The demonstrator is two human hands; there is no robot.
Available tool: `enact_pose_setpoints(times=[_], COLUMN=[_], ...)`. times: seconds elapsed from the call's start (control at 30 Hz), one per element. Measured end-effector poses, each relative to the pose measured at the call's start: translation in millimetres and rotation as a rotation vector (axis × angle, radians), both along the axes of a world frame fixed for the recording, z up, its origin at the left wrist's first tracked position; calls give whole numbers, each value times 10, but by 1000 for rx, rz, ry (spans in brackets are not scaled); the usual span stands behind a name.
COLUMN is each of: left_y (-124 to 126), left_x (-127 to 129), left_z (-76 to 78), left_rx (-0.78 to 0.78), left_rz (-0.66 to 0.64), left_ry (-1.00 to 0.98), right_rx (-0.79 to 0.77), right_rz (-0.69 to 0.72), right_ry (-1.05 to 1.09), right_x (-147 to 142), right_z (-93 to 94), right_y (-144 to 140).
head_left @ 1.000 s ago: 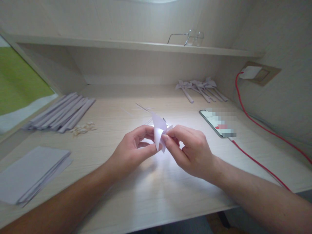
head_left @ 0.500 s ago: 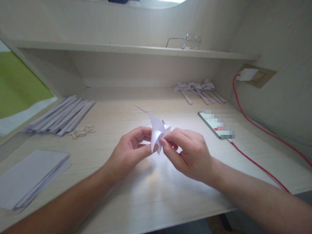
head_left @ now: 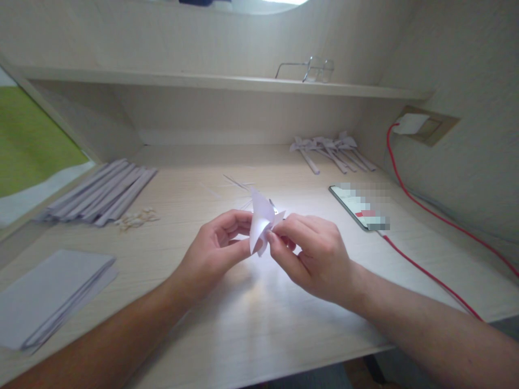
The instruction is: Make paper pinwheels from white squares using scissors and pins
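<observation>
Together, left hand (head_left: 214, 254) and right hand (head_left: 314, 254) pinch a folded paper piece (head_left: 261, 219) — fingers closed on it above the desk (head_left: 251, 319).

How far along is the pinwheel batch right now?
Done, it seems: a cluster of finished pinwheels lies at the desk's back right. In hand: the left hand and right hand pinch one folded paper pinwheel head above the desk. Left: a row of rolled paper sticks and a stack of paper sheets at the left, so likely many more.
</observation>
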State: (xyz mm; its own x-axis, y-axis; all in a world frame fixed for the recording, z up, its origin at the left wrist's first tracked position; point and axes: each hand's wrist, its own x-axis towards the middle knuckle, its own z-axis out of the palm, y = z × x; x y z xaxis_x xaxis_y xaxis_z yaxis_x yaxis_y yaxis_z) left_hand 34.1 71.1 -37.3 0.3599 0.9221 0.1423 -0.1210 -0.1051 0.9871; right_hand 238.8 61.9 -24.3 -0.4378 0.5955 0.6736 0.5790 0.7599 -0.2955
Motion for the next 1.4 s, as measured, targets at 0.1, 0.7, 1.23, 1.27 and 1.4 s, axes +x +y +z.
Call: enact_pose_setpoints(times=[0.1,0.7,1.23,1.27,1.4], left_y=[-1,7,12,16,44], left_x=[2,0,9,5,-8], left_z=[9,-7,109,107,58], left_rx=[1,-15,23,25,-15], left_rz=[1,-6,206,219,239], left_ry=[-6,-30,164,169,144], right_rx=[0,-28,-326,-378,-643], right_rz=[-1,0,42,53,121], right_ry=[1,-23,214,234,334], right_x=[-7,-10,5,4,-3], right_z=[7,27,-37,-47,-143], right_y=[-2,-17,74,85,156])
